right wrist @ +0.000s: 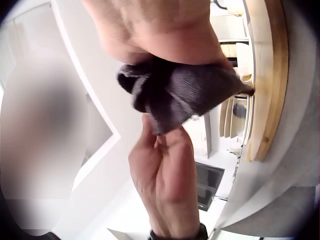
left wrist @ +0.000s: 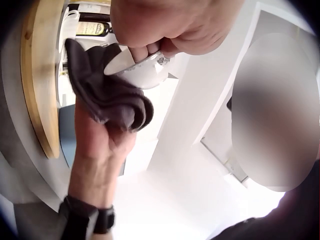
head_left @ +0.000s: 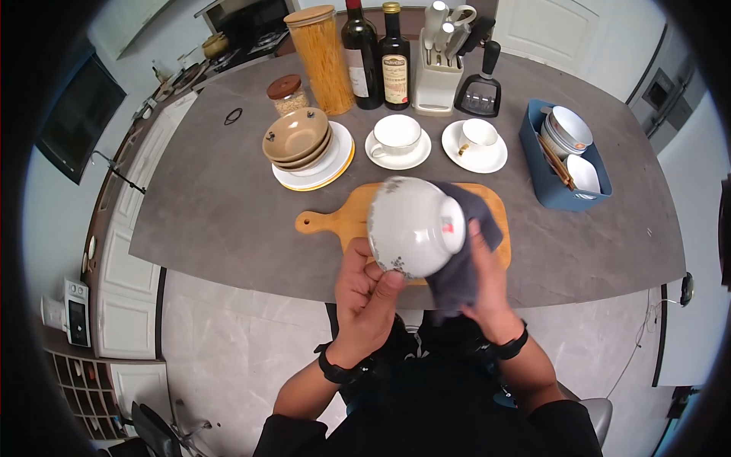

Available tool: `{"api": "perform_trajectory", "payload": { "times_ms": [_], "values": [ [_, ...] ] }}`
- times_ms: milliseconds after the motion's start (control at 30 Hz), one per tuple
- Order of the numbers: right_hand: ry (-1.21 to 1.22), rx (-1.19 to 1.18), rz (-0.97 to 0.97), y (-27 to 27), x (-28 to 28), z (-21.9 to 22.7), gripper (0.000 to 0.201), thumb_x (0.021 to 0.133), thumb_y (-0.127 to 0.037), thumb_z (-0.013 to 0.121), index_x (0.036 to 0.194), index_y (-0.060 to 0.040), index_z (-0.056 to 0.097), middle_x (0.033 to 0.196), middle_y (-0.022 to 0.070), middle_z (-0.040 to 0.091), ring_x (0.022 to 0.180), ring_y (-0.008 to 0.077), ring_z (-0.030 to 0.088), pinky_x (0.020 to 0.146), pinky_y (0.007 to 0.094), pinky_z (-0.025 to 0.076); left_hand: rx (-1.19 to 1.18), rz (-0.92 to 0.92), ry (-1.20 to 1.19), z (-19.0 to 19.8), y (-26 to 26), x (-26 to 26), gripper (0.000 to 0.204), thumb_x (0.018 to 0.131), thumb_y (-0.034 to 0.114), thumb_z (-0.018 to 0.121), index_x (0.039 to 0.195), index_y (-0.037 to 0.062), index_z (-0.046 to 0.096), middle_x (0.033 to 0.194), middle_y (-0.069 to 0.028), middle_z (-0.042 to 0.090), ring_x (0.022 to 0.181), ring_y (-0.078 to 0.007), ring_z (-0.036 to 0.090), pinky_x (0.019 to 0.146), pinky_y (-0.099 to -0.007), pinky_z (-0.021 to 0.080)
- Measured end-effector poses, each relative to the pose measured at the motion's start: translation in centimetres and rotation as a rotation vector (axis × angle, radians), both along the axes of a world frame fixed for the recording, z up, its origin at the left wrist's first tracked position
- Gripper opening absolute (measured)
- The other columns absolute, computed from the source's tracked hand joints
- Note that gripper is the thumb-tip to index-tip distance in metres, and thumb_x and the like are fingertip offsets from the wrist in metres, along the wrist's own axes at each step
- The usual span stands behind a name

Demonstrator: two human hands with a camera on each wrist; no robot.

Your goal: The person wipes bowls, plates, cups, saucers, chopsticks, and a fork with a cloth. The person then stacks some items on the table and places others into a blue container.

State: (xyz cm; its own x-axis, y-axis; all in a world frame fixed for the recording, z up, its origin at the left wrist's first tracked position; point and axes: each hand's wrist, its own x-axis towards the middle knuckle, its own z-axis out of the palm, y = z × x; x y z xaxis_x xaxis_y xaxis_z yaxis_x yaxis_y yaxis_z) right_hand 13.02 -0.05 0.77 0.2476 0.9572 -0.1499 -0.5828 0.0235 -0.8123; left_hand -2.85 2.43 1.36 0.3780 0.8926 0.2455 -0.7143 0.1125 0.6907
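A white bowl with a grey floral pattern is tilted on its side above the wooden board, its foot with a red mark turned to the right. My left hand pinches its rim, thumb outside and fingers inside, as the left wrist view shows. A dark grey cloth is gripped in my right hand, at the bowl's right side. In the left wrist view the cloth bunches beside the bowl. The cloth hides the bowl in the right wrist view.
Stacked brown bowls on plates stand left, two white cups on saucers behind the board. A blue bin with bowls stands right. Along the back are a pasta jar, bottles and a knife block.
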Motion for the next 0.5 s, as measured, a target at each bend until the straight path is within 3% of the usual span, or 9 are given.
{"api": "perform_trajectory", "payload": {
  "times_ms": [33, 67, 100, 167, 200, 300, 333, 400, 500],
  "values": [
    [-0.168, -0.039, -0.008, -0.5, -0.5, -1.2, 0.062, 0.107, -0.044, 0.05, 0.148, 0.0026, 0.043, 0.146, 0.013, 0.052, 0.135, 0.0212, 0.048, 0.114, 0.0347, 0.036, 0.128, 0.125, 0.146, -0.7, 0.2, 0.3, 0.024, 0.103, 0.005, 0.058, 0.125, 0.0001, 0.047, 0.118, -0.0122, 0.07, 0.106, -0.0146, 0.066, 0.096, -0.028, 0.046],
    [-0.443, 0.074, -0.031, -1.2, -2.0, 0.0, 0.061, 0.11, -0.041, 0.044, 0.149, 0.0044, 0.039, 0.147, 0.0136, 0.049, 0.137, 0.023, 0.044, 0.115, 0.0353, 0.032, 0.256, 0.249, 0.292, -1.2, 0.3, 0.5, 0.02, 0.103, 0.004, 0.057, 0.121, -0.0005, 0.051, 0.116, -0.0136, 0.07, 0.105, -0.0151, 0.067, 0.096, -0.0308, 0.048],
    [-0.455, 0.128, -0.004, -1.7, -2.8, 0.1, 0.062, 0.11, -0.042, 0.043, 0.153, 0.0028, 0.034, 0.152, 0.0125, 0.044, 0.14, 0.0209, 0.04, 0.117, 0.0348, 0.03, 0.254, 0.244, 0.293, -1.3, 0.1, 0.5, 0.02, 0.103, 0.004, 0.057, 0.121, -0.0005, 0.051, 0.116, -0.0136, 0.07, 0.105, -0.0151, 0.067, 0.096, -0.0308, 0.048],
    [-0.314, 0.133, 0.127, -3.1, -3.3, -0.5, 0.067, 0.111, -0.043, 0.038, 0.158, 0.0007, 0.021, 0.161, 0.0113, 0.031, 0.147, 0.0197, 0.031, 0.12, 0.0346, 0.025, 0.556, 0.395, 0.855, -1.5, -0.2, 0.6, 0.02, 0.097, -0.001, 0.06, 0.116, -0.0034, 0.058, 0.118, -0.0182, 0.069, 0.108, -0.0223, 0.069, 0.1, -0.0399, 0.051],
    [-0.311, 0.131, 0.127, -3.4, -3.3, -0.3, 0.067, 0.111, -0.043, 0.038, 0.158, 0.0007, 0.021, 0.161, 0.0113, 0.031, 0.147, 0.0197, 0.031, 0.12, 0.0346, 0.025, 0.554, 0.394, 0.858, -1.4, -0.1, 0.8, 0.02, 0.097, -0.001, 0.06, 0.116, -0.0034, 0.058, 0.118, -0.0182, 0.069, 0.108, -0.0223, 0.069, 0.1, -0.0399, 0.051],
    [-0.341, 0.235, 0.107, -4.2, -2.8, 1.3, 0.065, 0.112, -0.035, 0.037, 0.157, 0.0061, 0.017, 0.16, 0.0171, 0.029, 0.147, 0.0273, 0.029, 0.12, 0.0373, 0.023, 0.98, 0.463, 0.984, 0.2, 0.8, 1.5, 0.04, 0.086, 0.006, 0.063, 0.125, -0.0042, 0.062, 0.127, -0.0201, 0.067, 0.12, -0.0372, 0.064, 0.108, -0.0491, 0.048],
    [-0.342, 0.234, 0.107, -4.0, -2.3, 1.6, 0.065, 0.112, -0.035, 0.037, 0.157, 0.0061, 0.017, 0.16, 0.0171, 0.029, 0.147, 0.0273, 0.029, 0.12, 0.0373, 0.023, 0.978, 0.462, 0.984, 0.1, 1.1, 1.4, 0.04, 0.086, 0.006, 0.063, 0.125, -0.0042, 0.062, 0.127, -0.0201, 0.067, 0.12, -0.0372, 0.064, 0.108, -0.0491, 0.048],
    [-0.626, 0.11, 0.011, -3.5, -1.6, 2.0, 0.067, 0.111, -0.032, 0.041, 0.158, 0.0061, 0.012, 0.162, 0.0169, 0.024, 0.149, 0.0261, 0.024, 0.121, 0.0361, 0.021, 1.26, 0.45, 1.147, -0.4, 1.4, 1.2, 0.037, 0.088, 0.009, 0.061, 0.124, -0.002, 0.065, 0.126, -0.0189, 0.067, 0.12, -0.0344, 0.065, 0.108, -0.0477, 0.048],
    [-0.433, 0.034, -0.029, -2.4, -0.2, 0.7, 0.055, 0.11, -0.027, 0.049, 0.149, 0.0077, 0.034, 0.147, 0.0156, 0.047, 0.135, 0.0202, 0.043, 0.113, 0.0323, 0.035, 1.354, 0.502, 1.229, 0.3, 0.9, 1.1, 0.032, 0.088, 0.009, 0.061, 0.118, 0.0019, 0.07, 0.124, -0.0138, 0.07, 0.126, -0.0314, 0.061, 0.113, -0.0567, 0.039]
  ]
}}
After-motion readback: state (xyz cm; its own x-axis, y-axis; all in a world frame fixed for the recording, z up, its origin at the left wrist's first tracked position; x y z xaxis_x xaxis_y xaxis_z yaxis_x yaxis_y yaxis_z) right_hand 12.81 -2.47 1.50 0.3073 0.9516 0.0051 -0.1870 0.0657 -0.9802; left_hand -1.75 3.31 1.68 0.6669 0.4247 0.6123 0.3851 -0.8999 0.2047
